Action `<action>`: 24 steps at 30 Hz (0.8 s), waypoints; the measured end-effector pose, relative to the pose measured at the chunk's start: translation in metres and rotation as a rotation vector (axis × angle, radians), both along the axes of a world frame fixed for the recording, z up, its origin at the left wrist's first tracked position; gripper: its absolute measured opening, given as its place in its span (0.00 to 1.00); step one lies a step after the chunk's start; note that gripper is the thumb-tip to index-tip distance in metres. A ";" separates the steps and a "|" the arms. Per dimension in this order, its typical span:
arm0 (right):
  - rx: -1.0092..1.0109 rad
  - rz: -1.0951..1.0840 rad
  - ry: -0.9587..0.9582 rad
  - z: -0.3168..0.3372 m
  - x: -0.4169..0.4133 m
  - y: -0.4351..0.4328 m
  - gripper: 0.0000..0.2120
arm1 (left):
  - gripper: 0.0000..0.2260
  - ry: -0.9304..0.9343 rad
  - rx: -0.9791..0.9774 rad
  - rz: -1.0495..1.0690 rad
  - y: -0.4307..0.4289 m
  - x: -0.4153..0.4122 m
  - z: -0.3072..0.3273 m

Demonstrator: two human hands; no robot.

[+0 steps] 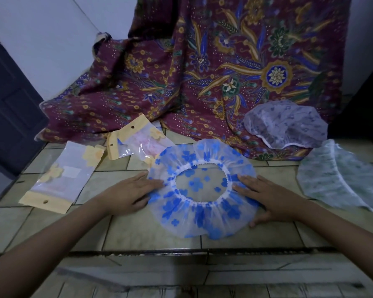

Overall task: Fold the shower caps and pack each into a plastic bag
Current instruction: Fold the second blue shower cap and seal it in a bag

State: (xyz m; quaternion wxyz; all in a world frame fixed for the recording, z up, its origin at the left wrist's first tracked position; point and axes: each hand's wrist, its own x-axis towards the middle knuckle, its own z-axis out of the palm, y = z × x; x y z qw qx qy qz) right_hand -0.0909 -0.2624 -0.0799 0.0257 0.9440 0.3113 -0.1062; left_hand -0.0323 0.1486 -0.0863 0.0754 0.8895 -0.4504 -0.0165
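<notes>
A clear shower cap with blue flowers (194, 214) lies flat in the middle of the frame on a tiled surface (138, 233), its white elastic opening facing up. The left hand (130, 190) rests palm down on the cap's left edge and the right hand (265, 197) rests palm down on its right edge. The fingers (153, 182) of both hands are straight and spread flat on the plastic, pressing it and gripping nothing.

At the left of the frame lies a plastic bag (58, 177) with a yellow header strip and a punched hole. A second bag of the same kind (136, 140) lies just above and to the left of the cap, its near corner tucked under the cap's rim. At the right, a pale cap with a faint green print (340, 179) lies flat, well apart from the blue one. Above it, a translucent cap with a greyish print (286, 127) sits puffed up on a maroon batik cloth (202, 72) that drapes down from the top of the frame onto the tiles. A dark door (7, 104) fills the left edge
</notes>
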 end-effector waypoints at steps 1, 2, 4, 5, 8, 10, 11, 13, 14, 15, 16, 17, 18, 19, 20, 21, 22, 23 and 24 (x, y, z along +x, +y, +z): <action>0.036 0.014 -0.060 0.002 -0.001 -0.001 0.46 | 0.22 -0.003 -0.012 0.002 0.000 0.001 0.001; 0.064 0.029 -0.092 0.002 -0.001 -0.005 0.40 | 0.22 -0.006 -0.021 -0.002 0.001 0.001 0.002; 0.135 0.065 -0.092 -0.001 -0.003 -0.013 0.30 | 0.24 -0.017 -0.029 -0.033 0.003 -0.002 0.005; 0.168 0.086 -0.105 -0.004 -0.004 -0.017 0.27 | 0.25 -0.027 -0.033 -0.051 0.004 -0.003 0.007; 0.245 0.114 -0.191 -0.013 -0.003 -0.022 0.22 | 0.21 -0.051 -0.033 -0.062 0.009 -0.005 0.007; 0.298 0.083 -0.224 -0.018 -0.001 -0.020 0.20 | 0.19 -0.038 -0.018 -0.046 0.013 -0.001 0.005; 0.357 0.040 -0.227 -0.018 -0.001 -0.016 0.20 | 0.18 -0.031 -0.012 -0.050 0.014 0.001 0.004; 0.528 -0.090 -0.215 -0.014 -0.003 -0.007 0.24 | 0.20 -0.035 -0.004 -0.073 0.015 0.001 0.003; 0.611 -0.148 -0.234 -0.012 -0.002 -0.003 0.27 | 0.23 -0.030 -0.010 -0.080 0.014 0.000 0.003; 0.678 -0.198 -0.242 -0.010 -0.001 0.000 0.29 | 0.26 -0.033 -0.039 -0.077 0.013 -0.002 0.002; 0.743 -0.244 -0.228 -0.009 -0.001 0.004 0.29 | 0.27 -0.027 -0.076 -0.062 0.013 -0.004 0.000; 0.810 -0.290 -0.194 -0.007 0.000 0.006 0.27 | 0.27 -0.018 -0.119 -0.046 0.011 -0.007 -0.002; 0.873 -0.338 -0.158 -0.006 0.001 0.007 0.25 | 0.25 -0.005 -0.174 -0.022 0.009 -0.009 -0.004; 0.919 -0.394 -0.130 -0.005 0.001 0.009 0.24 | 0.23 0.016 -0.244 0.031 0.006 -0.012 -0.005; 0.958 -0.460 -0.113 -0.005 0.003 0.010 0.23 | 0.22 0.040 -0.339 0.117 0.001 -0.016 -0.005; 0.995 -0.530 -0.099 -0.006 0.004 0.012 0.21 | 0.24 0.074 -0.440 0.236 -0.005 -0.019 -0.005; 1.030 -0.599 -0.090 -0.007 0.005 0.013 0.20 | 0.26 0.125 -0.543 0.364 -0.012 -0.022 -0.005; 1.053 -0.660 -0.097 -0.008 0.007 0.015 0.20 | 0.26 0.184 -0.642 0.491 -0.019 -0.025 -0.004; 1.064 -0.714 -0.117 -0.009 0.009 0.017 0.20 | 0.24 0.231 -0.718 0.598 -0.026 -0.028 -0.004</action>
